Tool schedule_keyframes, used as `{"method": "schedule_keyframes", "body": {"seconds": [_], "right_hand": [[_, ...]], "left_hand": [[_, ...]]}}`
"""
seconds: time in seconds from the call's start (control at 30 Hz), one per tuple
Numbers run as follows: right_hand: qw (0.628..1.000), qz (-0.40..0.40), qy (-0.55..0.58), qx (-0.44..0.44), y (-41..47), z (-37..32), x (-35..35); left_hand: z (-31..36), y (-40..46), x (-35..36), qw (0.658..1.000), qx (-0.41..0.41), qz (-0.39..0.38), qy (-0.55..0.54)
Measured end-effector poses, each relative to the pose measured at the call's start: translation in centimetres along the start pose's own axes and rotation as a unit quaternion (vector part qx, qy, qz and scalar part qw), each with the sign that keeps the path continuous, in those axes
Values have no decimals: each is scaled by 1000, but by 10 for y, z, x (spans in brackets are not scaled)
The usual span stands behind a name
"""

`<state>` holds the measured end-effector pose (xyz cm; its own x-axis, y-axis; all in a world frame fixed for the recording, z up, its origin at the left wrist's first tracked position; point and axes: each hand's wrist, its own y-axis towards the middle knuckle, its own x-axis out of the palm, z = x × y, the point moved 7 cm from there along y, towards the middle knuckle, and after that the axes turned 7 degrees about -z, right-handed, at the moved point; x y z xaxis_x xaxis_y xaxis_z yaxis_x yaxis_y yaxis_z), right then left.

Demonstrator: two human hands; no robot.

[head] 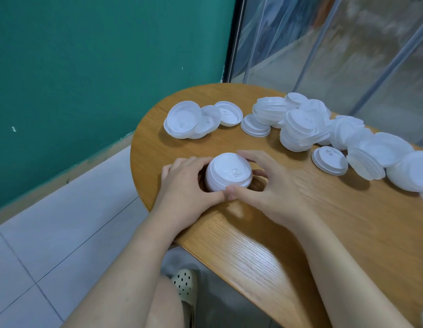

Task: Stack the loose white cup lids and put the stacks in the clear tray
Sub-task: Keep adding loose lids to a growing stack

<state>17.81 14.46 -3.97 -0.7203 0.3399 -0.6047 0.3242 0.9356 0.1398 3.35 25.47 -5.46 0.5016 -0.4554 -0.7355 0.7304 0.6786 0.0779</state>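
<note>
A short stack of white cup lids (pixel 228 172) stands on the wooden table (pixel 324 221) near its left end. My left hand (pixel 184 185) grips the stack from the left and my right hand (pixel 269 185) grips it from the right, thumbs meeting at the front. Loose white lids (pixel 298 129) lie in heaps across the far and right side of the table. A small group of lids (pixel 191 120) lies at the far left. One single lid (pixel 328 159) lies flat to the right of my hands. No clear tray is in view.
The table's rounded left edge is close to my left hand, with tiled floor (pixel 52 233) below. A green wall (pixel 87 67) stands behind and clear plastic sheeting (pixel 347 43) at the back right. My knee and a shoe (pixel 184 282) show under the table edge.
</note>
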Motion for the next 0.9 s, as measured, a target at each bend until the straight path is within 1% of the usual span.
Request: {"method": "schedule_keyframes", "body": {"seconds": [0.2, 0.3, 0.47, 0.9], "right_hand": [[1000, 4, -11, -1, 4, 2, 5], [1000, -2, -8, 2, 3, 2, 6], [1000, -5, -3, 7, 3, 2, 6], [999, 3, 29, 28, 0, 9, 4]], "left_hand": [[-1, 0, -1, 1000, 0, 7, 2], [-1, -1, -1, 1000, -16, -4, -14], [3, -3, -3, 1000, 5, -8, -22], [4, -5, -5, 1000, 4, -7, -18]]}}
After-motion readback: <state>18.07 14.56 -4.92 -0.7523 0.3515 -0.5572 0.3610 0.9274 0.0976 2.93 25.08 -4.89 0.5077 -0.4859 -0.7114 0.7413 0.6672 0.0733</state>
